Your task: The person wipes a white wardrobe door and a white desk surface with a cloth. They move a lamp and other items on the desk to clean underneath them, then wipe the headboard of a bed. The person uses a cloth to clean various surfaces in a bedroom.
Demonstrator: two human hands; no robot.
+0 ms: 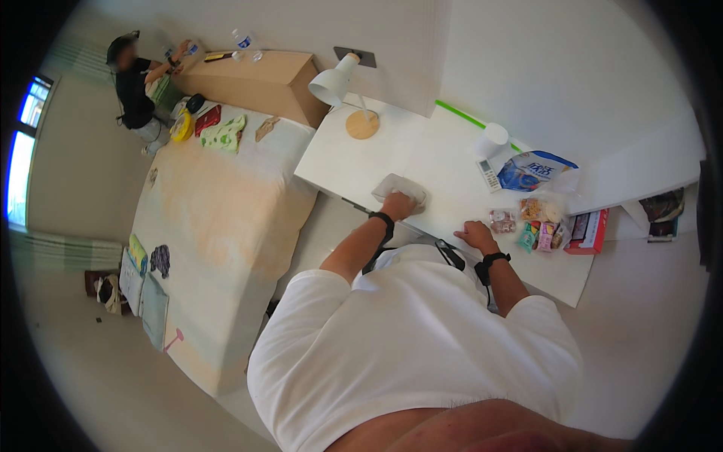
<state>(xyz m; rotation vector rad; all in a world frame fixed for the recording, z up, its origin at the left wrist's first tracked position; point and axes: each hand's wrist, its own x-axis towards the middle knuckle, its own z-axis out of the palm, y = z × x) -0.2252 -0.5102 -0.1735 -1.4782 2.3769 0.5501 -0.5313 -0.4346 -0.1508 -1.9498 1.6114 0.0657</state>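
On the white desk (pixel 390 148), my left hand (pixel 399 205) lies with curled fingers on a pale grey, soft-looking item (pixel 395 185), apparently a folded cloth, and grips its near part. My right hand (pixel 477 234) rests at the desk's near edge with its fingers partly curled; its grip is unclear and nothing shows in it. Just right of it are a clear pack of small reddish items (pixel 502 221) and several wrapped snacks (pixel 545 235). Beyond them lie a white remote control (pixel 488 175) and a blue and white pouch (pixel 534 171).
A white desk lamp (pixel 333 86) with a wooden base and a white cylinder (pixel 493 139) stand farther back. A red box (pixel 588 233) sits at the right. Left is a bed (pixel 226 226); beyond it another person (pixel 135 85) reaches toward plastic bottles on a wooden headboard (pixel 248 76).
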